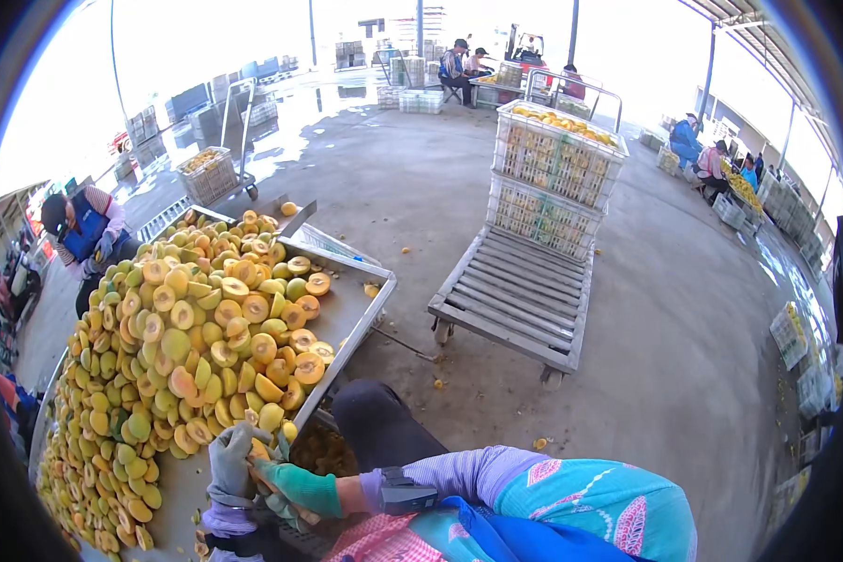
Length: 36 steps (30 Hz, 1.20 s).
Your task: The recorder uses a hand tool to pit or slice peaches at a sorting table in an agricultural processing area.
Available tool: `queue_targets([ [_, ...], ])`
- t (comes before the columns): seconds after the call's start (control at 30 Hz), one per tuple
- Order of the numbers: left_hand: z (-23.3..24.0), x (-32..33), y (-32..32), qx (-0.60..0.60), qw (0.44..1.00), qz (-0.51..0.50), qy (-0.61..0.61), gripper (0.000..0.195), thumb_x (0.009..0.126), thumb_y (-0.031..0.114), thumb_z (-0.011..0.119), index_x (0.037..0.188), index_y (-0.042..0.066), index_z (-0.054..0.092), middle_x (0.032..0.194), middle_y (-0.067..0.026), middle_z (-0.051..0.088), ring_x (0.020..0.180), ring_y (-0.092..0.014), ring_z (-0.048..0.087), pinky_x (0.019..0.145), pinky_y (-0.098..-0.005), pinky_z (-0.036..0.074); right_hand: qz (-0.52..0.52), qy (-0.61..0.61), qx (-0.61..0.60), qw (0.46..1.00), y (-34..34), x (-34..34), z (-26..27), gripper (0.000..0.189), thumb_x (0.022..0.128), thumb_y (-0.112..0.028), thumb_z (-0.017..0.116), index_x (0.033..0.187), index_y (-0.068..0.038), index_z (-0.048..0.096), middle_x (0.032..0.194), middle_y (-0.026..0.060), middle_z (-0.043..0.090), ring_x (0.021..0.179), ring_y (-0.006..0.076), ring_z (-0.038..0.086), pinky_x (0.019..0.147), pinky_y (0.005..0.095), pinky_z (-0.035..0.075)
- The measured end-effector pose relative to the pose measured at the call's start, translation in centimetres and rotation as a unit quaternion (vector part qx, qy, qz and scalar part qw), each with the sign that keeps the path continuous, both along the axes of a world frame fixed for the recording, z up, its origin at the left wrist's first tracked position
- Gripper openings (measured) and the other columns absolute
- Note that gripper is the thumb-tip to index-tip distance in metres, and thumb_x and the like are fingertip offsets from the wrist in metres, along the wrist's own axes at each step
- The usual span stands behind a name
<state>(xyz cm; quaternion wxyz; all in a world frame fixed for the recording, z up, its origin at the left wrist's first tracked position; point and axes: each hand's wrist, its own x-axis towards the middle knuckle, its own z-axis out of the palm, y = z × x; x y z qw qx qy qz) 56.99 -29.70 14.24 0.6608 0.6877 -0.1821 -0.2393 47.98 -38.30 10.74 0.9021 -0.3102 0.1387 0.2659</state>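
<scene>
My left hand point(232, 460), in a grey glove, pinches a yellow apricot piece point(259, 449) at the near edge of the fruit heap. Against it is my right hand point(298, 488), in a green glove, its fingers closed around what looks like a slim tan handle point(308, 516). The handle's working end is hidden between the hands. Beyond both hands rises a heap of halved apricots point(183, 316), several with the pit still in the cut face. A metal-rimmed sorting table point(355, 302) bears the heap.
Right of the table stands a slatted metal cart point(513, 288) with two stacked white crates point(558, 158) of fruit. Across the table a co-worker point(88, 225) handles fruit. A crate point(207, 179) sits on another trolley. Under the table edge is a dark container point(323, 446).
</scene>
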Motion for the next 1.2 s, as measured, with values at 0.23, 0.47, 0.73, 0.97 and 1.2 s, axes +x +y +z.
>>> queue_targets([
  [0.23, -1.7, -0.4, 1.1, -0.188, 0.966, 0.173, -0.046, 0.039, 0.099, 0.033, 0.047, 0.096, -0.003, 0.062, 0.072, -0.0111, 0.064, 0.062, -0.015, 0.058, 0.058, -0.0244, 0.046, 0.04, -0.066, 0.049, 0.996, 0.5, 0.6, 0.7, 0.045, 0.095, -0.057, 0.041, 0.08, -0.016, 0.045, 0.051, -0.0034, 0.04, 0.034, 0.0104, 0.038, 0.029, 0.029, 0.034],
  [0.47, 0.1, -2.8, 1.7, -0.271, 0.948, 0.147, 0.073, 0.047, 0.096, 0.049, 0.045, 0.09, 0.004, 0.058, 0.066, -0.011, 0.059, 0.048, -0.02, 0.055, 0.043, -0.0293, 0.045, 0.098, 0.024, 0.44, 0.892, 2.9, -0.3, 0.3, 0.045, 0.096, -0.055, 0.041, 0.083, -0.014, 0.053, 0.052, -0.0075, 0.037, 0.036, 0.006, 0.035, 0.029, 0.0251, 0.034],
  [0.73, 0.9, -4.4, 7.8, -0.322, 0.887, 0.3, 0.138, 0.031, 0.089, 0.033, 0.061, 0.108, 0.008, 0.057, 0.09, -0.0077, 0.059, 0.081, -0.019, 0.057, 0.07, -0.0282, 0.047, 0.195, -0.277, 0.0, 0.941, 1.7, -2.6, 2.8, 0.055, 0.091, -0.063, 0.045, 0.076, -0.011, 0.048, 0.042, 0.0007, 0.041, 0.028, 0.0117, 0.043, 0.024, 0.0248, 0.035],
  [0.97, 0.5, -3.9, 20.8, 0.468, 0.8, 0.343, -0.151, 0.053, 0.08, 0.032, 0.067, 0.126, 0.008, 0.056, 0.119, -0.0205, 0.059, 0.117, -0.03, 0.053, 0.099, -0.0344, 0.04, 0.158, 0.02, -0.178, 0.971, -1.0, -1.5, -6.4, 0.053, 0.092, -0.061, 0.045, 0.083, -0.009, 0.048, 0.056, 0.0008, 0.049, 0.039, 0.0119, 0.046, 0.034, 0.0284, 0.039],
  [1.2, -2.6, 13.0, 4.3, 0.533, 0.729, 0.183, -0.388, 0.054, 0.083, 0.031, 0.063, 0.129, 0.006, 0.051, 0.127, -0.021, 0.054, 0.121, -0.035, 0.047, 0.101, -0.0421, 0.039, 0.077, 0.027, -0.168, 0.982, -1.9, 0.6, -5.5, 0.056, 0.089, -0.066, 0.045, 0.08, -0.011, 0.05, 0.059, -0.0003, 0.048, 0.04, 0.0118, 0.045, 0.037, 0.0293, 0.042],
])
